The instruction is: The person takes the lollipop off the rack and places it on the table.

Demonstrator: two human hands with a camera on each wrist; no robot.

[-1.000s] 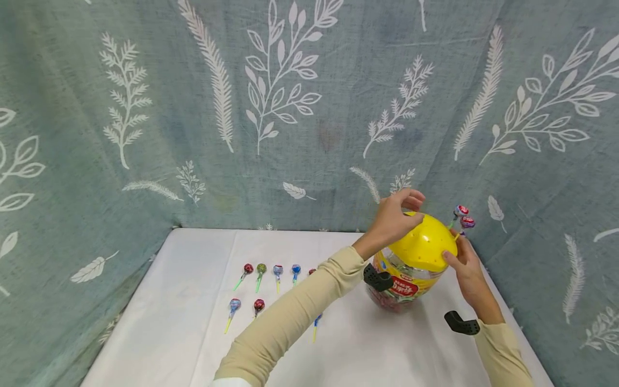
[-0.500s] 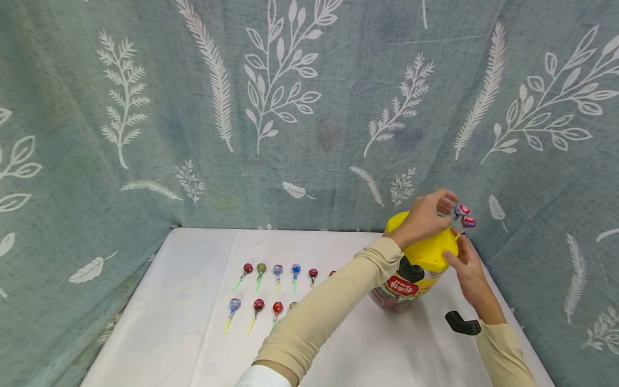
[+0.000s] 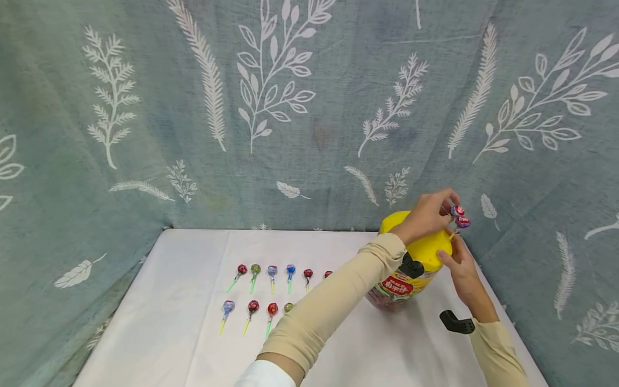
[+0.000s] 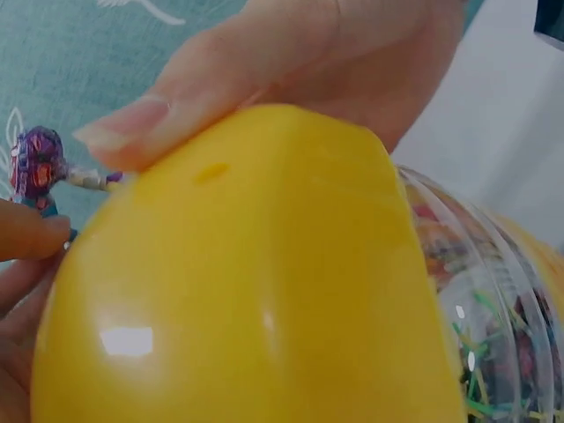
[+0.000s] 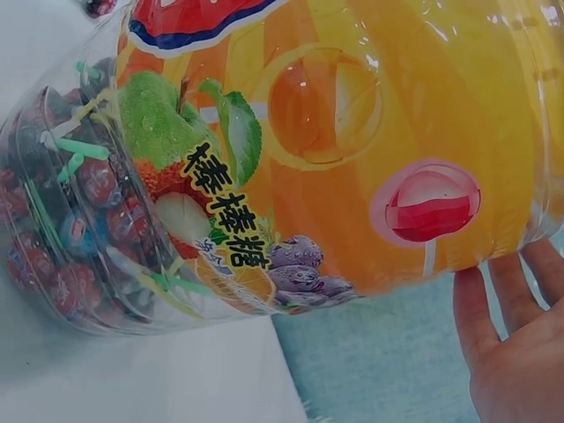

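Note:
A clear candy jar (image 3: 397, 286) with a yellow lid (image 3: 425, 251) leans tilted at the table's right side, lollipops inside. Two wrapped lollipops, one in front (image 3: 462, 222) and one behind (image 3: 457, 210), stick out at the lid's far right edge. My left hand (image 3: 427, 214) reaches across the lid and pinches the rear lollipop near its head; in the left wrist view its fingertips (image 4: 35, 233) show at the left edge. My right hand (image 3: 463, 269) grips the lid's right side, its thumb (image 4: 141, 128) on the yellow plastic. Its fingers (image 5: 480, 308) support the jar in the right wrist view.
Several lollipops lie in two rows on the white table (image 3: 159, 317), such as a blue one (image 3: 290, 270) and a red one (image 3: 273, 309). My left sleeve (image 3: 333, 301) hides part of them. A leaf-patterned curtain (image 3: 309, 161) surrounds the table.
My left hand has moved right across the lid to the two lollipops and taken hold of the rear one. My right hand keeps its grip on the jar. The view has shifted slightly.

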